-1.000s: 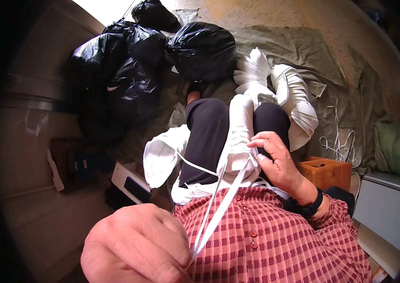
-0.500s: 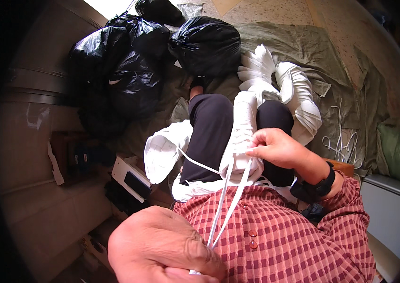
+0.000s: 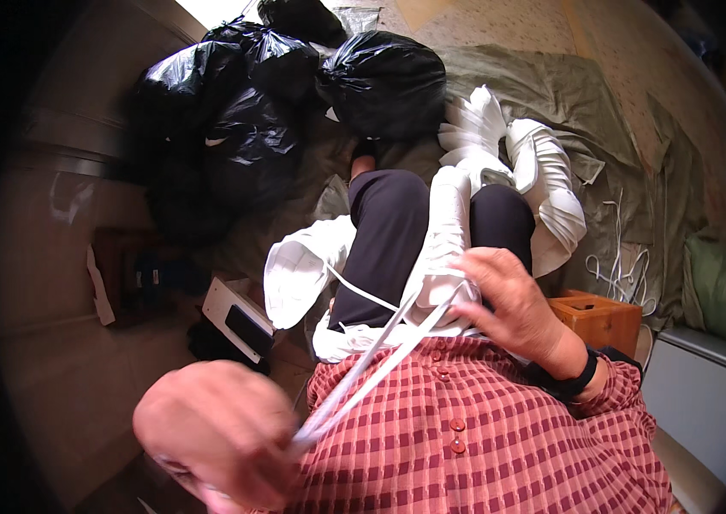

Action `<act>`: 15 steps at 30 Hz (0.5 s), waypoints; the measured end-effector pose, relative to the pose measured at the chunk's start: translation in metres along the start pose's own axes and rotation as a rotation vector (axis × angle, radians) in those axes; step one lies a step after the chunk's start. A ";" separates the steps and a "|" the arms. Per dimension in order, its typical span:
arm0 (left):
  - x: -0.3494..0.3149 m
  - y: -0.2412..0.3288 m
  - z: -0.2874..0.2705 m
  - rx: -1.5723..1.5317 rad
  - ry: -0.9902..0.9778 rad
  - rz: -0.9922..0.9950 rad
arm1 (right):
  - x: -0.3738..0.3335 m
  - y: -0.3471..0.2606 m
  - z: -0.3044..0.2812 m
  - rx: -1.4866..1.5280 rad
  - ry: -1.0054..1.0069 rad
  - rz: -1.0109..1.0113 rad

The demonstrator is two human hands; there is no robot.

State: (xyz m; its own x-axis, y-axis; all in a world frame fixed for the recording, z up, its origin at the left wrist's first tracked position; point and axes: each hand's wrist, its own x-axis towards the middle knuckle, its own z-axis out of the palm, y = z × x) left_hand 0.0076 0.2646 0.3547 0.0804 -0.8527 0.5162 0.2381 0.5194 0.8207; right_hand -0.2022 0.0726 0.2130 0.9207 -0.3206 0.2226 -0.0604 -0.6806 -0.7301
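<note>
Across my lap, between the dark trouser legs, lies a white shoe upper (image 3: 448, 214) with its toe pointing away from me. Two strands of white shoelace (image 3: 371, 364) run taut from its eyelets toward the lower left. My left hand (image 3: 217, 433), slightly smeared by motion, is closed on these strands. At the upper's near end, my right hand (image 3: 513, 304) has thumb and fingers apart beside the strands, fingertips at the lacing. Another lace (image 3: 359, 291) trails over the left thigh.
Nested white shoe uppers (image 3: 476, 128) and a second stack (image 3: 547, 180) lie beyond my right knee; more uppers (image 3: 294, 270) sit at the left. Black plastic bags (image 3: 384, 86) stand ahead. A wooden box (image 3: 598, 321) and loose laces (image 3: 624, 274) are at the right.
My left hand has drawn the shoelace strands farther left. My right hand has gone from a pinch at the lacing to spread fingers. The wooden box shows more.
</note>
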 end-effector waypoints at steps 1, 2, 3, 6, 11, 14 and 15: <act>-0.003 -0.009 0.014 -0.087 0.201 0.080 | 0.005 -0.005 0.001 0.016 -0.068 -0.093; 0.002 -0.015 0.020 -0.204 0.189 -0.022 | 0.010 -0.008 0.002 0.031 -0.136 -0.185; 0.016 -0.021 0.029 -0.197 0.193 -0.017 | 0.013 -0.006 0.012 0.215 -0.194 -0.223; 0.054 -0.038 0.043 -0.152 0.363 -0.166 | 0.002 -0.012 0.009 0.613 -0.154 0.055; 0.021 -0.113 -0.017 0.958 0.429 -0.100 | -0.032 0.024 0.011 1.222 0.152 0.460; -0.039 -0.140 -0.006 0.930 0.183 -0.408 | -0.025 0.021 -0.008 1.332 0.230 0.454; -0.048 -0.148 0.000 0.931 0.117 -0.352 | -0.022 0.013 -0.013 1.281 0.193 0.464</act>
State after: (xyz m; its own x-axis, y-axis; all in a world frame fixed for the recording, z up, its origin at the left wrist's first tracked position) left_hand -0.0313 0.2285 0.2082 0.2578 -0.9405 0.2213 -0.5819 0.0317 0.8126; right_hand -0.2280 0.0621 0.2067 0.8399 -0.5068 -0.1943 0.1468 0.5567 -0.8176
